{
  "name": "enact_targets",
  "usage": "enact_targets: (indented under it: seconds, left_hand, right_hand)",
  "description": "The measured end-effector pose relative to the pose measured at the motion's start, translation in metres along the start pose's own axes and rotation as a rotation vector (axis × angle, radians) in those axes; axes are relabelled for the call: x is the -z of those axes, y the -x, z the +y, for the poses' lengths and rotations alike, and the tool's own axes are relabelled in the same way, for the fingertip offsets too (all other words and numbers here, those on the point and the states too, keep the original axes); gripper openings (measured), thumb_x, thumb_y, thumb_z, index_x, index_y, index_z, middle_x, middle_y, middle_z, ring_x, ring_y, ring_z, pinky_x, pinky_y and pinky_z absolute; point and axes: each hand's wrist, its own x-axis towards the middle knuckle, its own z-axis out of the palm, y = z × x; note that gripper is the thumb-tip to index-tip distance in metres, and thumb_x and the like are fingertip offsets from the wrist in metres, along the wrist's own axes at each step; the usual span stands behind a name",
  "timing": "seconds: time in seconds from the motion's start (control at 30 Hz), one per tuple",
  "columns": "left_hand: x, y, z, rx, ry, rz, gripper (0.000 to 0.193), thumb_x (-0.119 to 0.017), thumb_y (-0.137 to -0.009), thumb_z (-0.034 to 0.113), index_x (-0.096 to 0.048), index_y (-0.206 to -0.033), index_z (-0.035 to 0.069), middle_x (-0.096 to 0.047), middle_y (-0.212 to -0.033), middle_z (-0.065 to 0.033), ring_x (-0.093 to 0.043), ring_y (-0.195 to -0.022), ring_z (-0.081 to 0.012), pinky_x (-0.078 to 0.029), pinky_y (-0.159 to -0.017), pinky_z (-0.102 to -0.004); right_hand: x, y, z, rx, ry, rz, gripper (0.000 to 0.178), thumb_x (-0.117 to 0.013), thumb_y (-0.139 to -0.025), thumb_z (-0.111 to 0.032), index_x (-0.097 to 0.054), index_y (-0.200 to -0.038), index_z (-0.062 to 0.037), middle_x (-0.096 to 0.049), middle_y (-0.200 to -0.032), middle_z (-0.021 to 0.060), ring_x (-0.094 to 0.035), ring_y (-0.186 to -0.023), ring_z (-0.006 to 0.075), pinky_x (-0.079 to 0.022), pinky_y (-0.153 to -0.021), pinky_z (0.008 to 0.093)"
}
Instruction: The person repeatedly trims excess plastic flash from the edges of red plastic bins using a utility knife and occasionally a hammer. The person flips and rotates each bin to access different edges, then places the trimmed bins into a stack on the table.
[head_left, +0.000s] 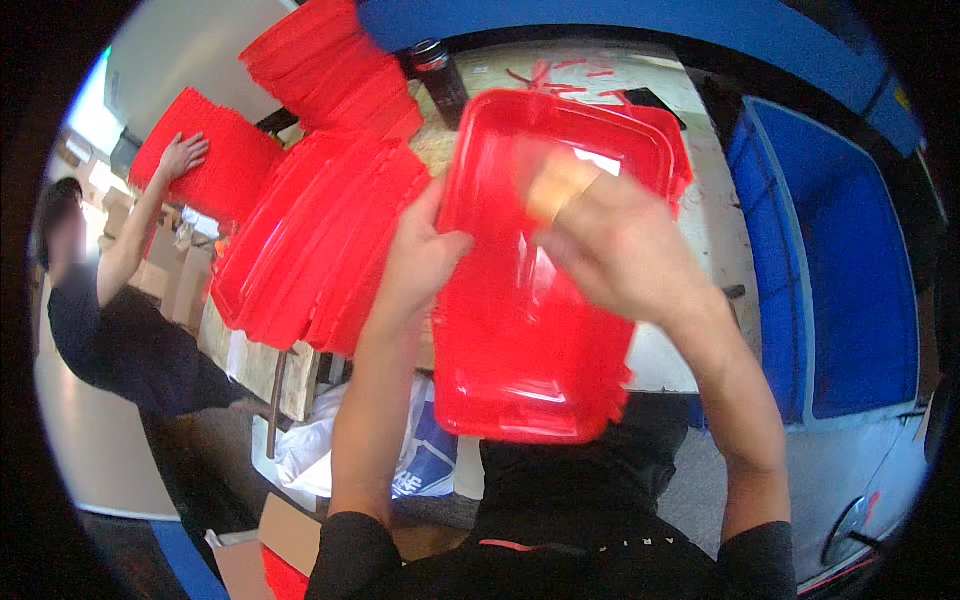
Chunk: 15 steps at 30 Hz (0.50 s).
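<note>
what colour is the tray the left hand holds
The tray is bright red, best seen in the head view.

Left hand (425, 255) clasping, right hand (625, 240) angled inward (rather blurred)

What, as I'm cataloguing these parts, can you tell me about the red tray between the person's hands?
The red tray looks like glossy plastic, long and round-cornered, with a raised rim and bright highlights inside. Its open side faces the camera, its far end over the table, its near end toward the person's body. The left hand grips its left edge; the right hand, blurred, is over it, contact unclear.
</note>
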Motion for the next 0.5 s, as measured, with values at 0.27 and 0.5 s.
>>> enact_targets:
  seconds: [0.27, 0.5]
  left_hand:
    - [0.018, 0.060, -0.114, 0.350, 0.351, 0.207, 0.076, -0.053, -0.068, -0.018, -0.050, -0.142, 0.003, -0.065, -0.123, -0.0095, -0.062, -0.115, -0.0220, -0.052, -0.096, -0.0350]
    - [-0.014, 0.071, -0.175, 0.137, -0.042, 0.092, 0.056, -0.061, -0.073, -0.006, -0.059, -0.129, 0.001, -0.063, -0.125, -0.0160, -0.059, -0.117, -0.0253, -0.045, -0.103, -0.0377]
  right_hand:
    - [0.024, 0.066, -0.036, -0.379, -0.289, -0.023, 0.036, -0.069, -0.083, -0.002, -0.062, -0.119, -0.0023, -0.070, -0.108, 0.0152, -0.066, -0.102, 0.0351, -0.049, -0.096, 0.0411]
    - [-0.030, 0.078, -0.009, -0.487, 0.104, -0.232, 0.066, -0.065, -0.085, 0.004, -0.045, -0.147, -0.0052, -0.046, -0.150, 0.0190, -0.041, -0.142, 0.0357, -0.033, -0.117, 0.0444]
